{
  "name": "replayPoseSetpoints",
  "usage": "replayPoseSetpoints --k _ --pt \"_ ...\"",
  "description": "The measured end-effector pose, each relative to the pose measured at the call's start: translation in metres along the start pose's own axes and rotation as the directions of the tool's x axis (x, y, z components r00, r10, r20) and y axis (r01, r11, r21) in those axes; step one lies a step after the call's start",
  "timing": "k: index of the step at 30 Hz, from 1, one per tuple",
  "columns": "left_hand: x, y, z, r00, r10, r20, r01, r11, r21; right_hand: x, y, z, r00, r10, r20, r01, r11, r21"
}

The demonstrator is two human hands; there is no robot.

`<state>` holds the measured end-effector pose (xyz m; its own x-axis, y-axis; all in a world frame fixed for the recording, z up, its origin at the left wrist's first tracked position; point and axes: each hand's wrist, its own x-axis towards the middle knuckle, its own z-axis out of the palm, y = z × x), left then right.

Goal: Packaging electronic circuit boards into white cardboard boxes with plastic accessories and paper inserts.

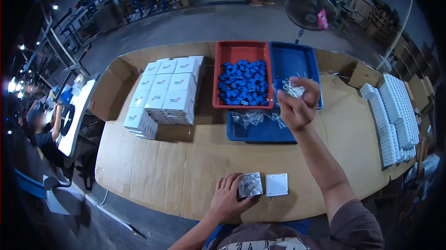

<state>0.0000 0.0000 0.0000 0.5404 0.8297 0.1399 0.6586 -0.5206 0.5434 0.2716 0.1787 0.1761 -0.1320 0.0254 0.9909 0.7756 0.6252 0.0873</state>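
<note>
My left hand point(227, 196) is wrapped round a small square box point(260, 184), fingers along its far left side and thumb at its near edge. The box sits on the cardboard-covered worktop point(209, 161), on my side of the red tray point(232, 51) and well apart from it. Its top is open, and something clear and crinkled, like plastic wrapping point(251, 185), shows inside. Just beside it, also on my side of the red tray, a flat white square piece point(277, 185) lies with its pale face up.

My right hand point(299, 106) is raised to the right of the red tray, over the upper blue tray point(290, 59), fingers curled towards the thumb; I cannot tell whether they pinch anything. Thin white pieces point(291, 89) show in that tray behind my fingers.

The red tray holds a heap of small blue parts point(244, 80). Right in front of it is the lower blue tray point(260, 133), with clear plastic bags point(251, 117) in it. Left of the red tray stand stacked white boxes point(172, 87); well to its right are long white stacks point(399, 115).
</note>
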Motion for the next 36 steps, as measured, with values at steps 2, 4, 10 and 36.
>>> replayPoseSetpoints --k 2,4,10,36 --pt "-0.001 -0.005 -0.004 1.0 -0.003 -0.028 0.005 0.998 0.059 0.007 -0.017 -0.021 0.997 -0.037 -0.073 0.04 0.998 0.038" --pt "-0.003 -0.001 0.009 1.0 0.01 -0.029 -0.008 0.997 0.071 0.013 -0.02 -0.043 0.995 -0.054 -0.082 0.057 0.998 0.038" --pt "-0.011 0.008 0.015 0.999 0.019 -0.041 -0.018 0.999 0.037 0.013 -0.039 -0.084 0.997 -0.031 -0.076 0.034 0.998 0.045" --pt "-0.013 -0.002 0.015 0.987 -0.057 -0.147 0.039 0.992 -0.122 -0.167 -0.177 -0.102 0.236 0.65 0.723 -0.952 0.303 0.038"
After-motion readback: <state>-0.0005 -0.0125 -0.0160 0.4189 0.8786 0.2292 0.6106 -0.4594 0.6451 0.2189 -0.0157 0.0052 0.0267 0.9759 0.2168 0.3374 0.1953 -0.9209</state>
